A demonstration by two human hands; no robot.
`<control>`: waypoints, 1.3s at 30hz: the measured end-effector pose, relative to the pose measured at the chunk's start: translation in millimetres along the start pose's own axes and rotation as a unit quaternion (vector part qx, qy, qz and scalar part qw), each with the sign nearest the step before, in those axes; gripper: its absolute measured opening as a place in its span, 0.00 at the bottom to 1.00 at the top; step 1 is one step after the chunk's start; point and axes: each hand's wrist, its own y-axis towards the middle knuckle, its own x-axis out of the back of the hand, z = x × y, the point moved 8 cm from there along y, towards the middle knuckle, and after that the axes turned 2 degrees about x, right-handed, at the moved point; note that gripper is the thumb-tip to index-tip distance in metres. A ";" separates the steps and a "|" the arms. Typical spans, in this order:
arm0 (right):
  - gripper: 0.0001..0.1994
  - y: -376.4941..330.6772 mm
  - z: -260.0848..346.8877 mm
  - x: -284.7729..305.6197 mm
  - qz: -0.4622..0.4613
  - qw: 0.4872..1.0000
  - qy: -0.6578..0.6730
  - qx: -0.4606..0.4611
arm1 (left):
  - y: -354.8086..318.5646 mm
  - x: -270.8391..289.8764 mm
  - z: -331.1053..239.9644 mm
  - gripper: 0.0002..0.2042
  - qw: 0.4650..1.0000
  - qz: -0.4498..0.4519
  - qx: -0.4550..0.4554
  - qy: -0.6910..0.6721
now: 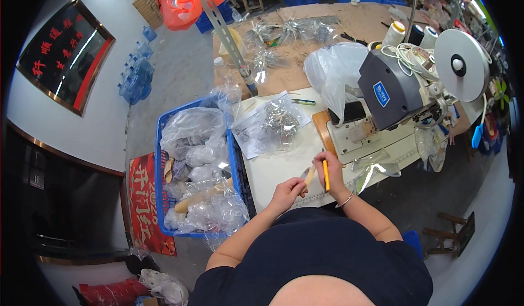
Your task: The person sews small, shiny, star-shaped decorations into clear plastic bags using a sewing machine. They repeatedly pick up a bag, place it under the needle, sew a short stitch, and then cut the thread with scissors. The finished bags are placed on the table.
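Tan strip (310, 175) in left grip (287, 193)

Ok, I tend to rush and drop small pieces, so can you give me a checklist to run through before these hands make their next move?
1. Tan strip held by the left hand: ok, pinched in the fingertips.
2. Yellow stick secured: ok, it is in the right hand.
3. Right fingers also gripping the strip: cannot tell, the contact is too small to see.
4. Hands away from the sewing machine's head: ok, both are apart from it.
5. Near table edge free of loose plastic: not ok, a clear plastic piece lies to the right of the right hand.
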 end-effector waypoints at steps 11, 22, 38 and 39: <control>0.07 10.6 -13.9 -14.4 0.185 0.956 0.179 -0.142 | -5.6 -21.7 -19.0 0.20 0.943 0.204 0.163 -0.205; 0.12 0.1 40.8 -13.9 0.305 0.934 -0.125 0.141 | 4.6 8.7 -34.2 0.07 0.937 -0.012 -0.143 0.318; 0.07 9.4 -77.7 -8.2 0.018 0.979 0.168 -0.116 | 1.3 18.7 -71.4 0.07 0.900 -0.100 -0.301 0.298; 0.09 20.9 -81.8 3.7 0.009 0.982 0.143 -0.127 | 4.0 19.7 -66.6 0.07 0.897 -0.103 -0.286 0.321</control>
